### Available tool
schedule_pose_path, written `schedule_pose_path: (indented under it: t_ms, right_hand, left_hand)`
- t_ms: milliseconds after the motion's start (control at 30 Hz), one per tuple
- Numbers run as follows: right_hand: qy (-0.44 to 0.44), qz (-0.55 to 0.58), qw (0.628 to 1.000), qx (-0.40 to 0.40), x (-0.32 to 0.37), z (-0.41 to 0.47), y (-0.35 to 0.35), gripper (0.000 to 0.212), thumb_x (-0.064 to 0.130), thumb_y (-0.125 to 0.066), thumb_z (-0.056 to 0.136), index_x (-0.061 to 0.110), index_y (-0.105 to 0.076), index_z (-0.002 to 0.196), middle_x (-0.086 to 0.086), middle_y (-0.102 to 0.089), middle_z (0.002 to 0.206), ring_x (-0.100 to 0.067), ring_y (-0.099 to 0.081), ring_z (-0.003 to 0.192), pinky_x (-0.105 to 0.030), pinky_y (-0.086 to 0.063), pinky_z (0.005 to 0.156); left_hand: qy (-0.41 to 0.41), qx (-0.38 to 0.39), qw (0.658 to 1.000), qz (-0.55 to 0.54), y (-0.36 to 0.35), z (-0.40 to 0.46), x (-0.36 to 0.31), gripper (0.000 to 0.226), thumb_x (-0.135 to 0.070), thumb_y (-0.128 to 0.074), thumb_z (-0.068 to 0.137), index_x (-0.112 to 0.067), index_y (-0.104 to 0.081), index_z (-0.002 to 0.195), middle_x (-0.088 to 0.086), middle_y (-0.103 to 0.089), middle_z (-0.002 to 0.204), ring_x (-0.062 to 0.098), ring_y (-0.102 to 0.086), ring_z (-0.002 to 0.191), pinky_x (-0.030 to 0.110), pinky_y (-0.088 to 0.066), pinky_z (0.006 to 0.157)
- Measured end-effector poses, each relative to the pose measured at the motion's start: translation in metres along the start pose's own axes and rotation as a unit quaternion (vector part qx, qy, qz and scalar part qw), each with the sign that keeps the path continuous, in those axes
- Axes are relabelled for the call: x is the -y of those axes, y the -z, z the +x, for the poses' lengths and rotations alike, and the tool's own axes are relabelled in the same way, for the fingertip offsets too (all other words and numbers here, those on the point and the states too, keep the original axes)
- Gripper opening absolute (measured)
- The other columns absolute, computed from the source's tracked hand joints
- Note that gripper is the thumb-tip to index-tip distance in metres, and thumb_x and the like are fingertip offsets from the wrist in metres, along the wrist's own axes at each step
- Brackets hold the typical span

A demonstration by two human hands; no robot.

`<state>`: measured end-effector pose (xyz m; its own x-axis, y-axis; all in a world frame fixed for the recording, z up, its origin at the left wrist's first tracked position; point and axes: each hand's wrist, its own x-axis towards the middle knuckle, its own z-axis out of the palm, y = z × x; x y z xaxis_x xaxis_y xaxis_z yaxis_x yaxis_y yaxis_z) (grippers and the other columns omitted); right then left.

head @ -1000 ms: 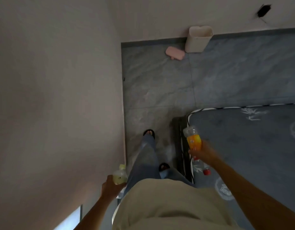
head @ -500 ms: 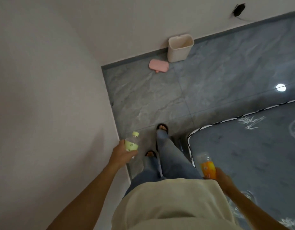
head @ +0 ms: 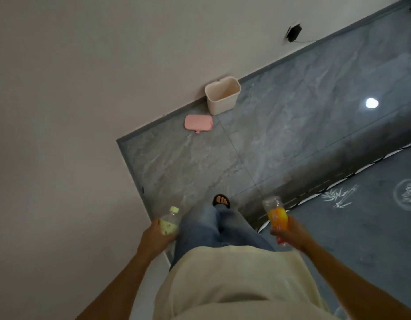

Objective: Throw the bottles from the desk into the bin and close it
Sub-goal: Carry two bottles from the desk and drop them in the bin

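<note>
My left hand (head: 156, 239) grips a small clear bottle with a pale green cap and label (head: 169, 221). My right hand (head: 292, 234) grips a clear bottle with an orange label (head: 275, 215), held bottom-up with its red cap below my fingers. Ahead, a cream bin (head: 222, 95) stands with no lid on it against the wall's base. Its pink lid (head: 198, 122) lies flat on the floor just left of it. Both hands are well short of the bin.
Grey marble-look tile floor (head: 280, 135) stretches between me and the bin. A grey mattress with a striped edge (head: 361, 215) fills the right side. White walls meet in a corner at left. A dark wall socket (head: 293, 33) sits further right.
I have stepped forward, so the bin and lid appear nearer. My right hand with the orange bottle has risen and my left hand has dropped a little. The view has tilted.
</note>
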<state>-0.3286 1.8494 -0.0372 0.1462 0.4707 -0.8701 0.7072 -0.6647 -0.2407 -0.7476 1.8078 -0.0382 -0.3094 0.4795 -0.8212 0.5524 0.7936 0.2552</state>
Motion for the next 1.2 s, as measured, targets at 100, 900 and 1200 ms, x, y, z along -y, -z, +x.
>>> schedule_pose_path:
  t_ms: [100,900,1200]
  right_hand:
    - [0.026,0.013,0.999,-0.030,0.063,0.038,0.037,0.050,0.031,-0.080,0.082,0.003,-0.059,0.117,-0.014,-0.072,0.096,-0.029,-0.071,0.085,-0.042,-0.057,0.076]
    - [-0.068,0.042,0.996,-0.050,0.201,0.164,0.226,0.061,0.044,-0.084,0.073,0.018,-0.061,0.123,-0.011,-0.072,0.102,-0.026,-0.069,0.088,-0.037,-0.054,0.080]
    - [-0.049,-0.081,0.995,0.013,0.253,0.252,0.366,0.034,0.042,-0.080,0.078,0.022,-0.064,0.100,-0.010,-0.075,0.096,-0.020,-0.071,0.081,-0.043,-0.058,0.086]
  left_hand:
    - [0.040,0.035,0.998,0.023,0.014,0.020,-0.013,0.071,-0.044,-0.082,0.063,-0.013,-0.060,0.123,0.012,-0.070,0.115,0.034,-0.068,0.102,0.038,-0.056,0.085]
    - [-0.093,0.032,0.995,-0.022,0.127,0.227,-0.399,0.078,-0.039,-0.085,0.069,-0.014,-0.049,0.134,0.003,-0.061,0.115,0.022,-0.060,0.099,0.033,-0.049,0.078]
    - [-0.029,-0.014,0.997,-0.076,0.086,0.263,-0.485,0.089,-0.043,-0.087,0.070,-0.012,-0.045,0.142,0.013,-0.059,0.135,0.033,-0.058,0.122,0.042,-0.048,0.097]
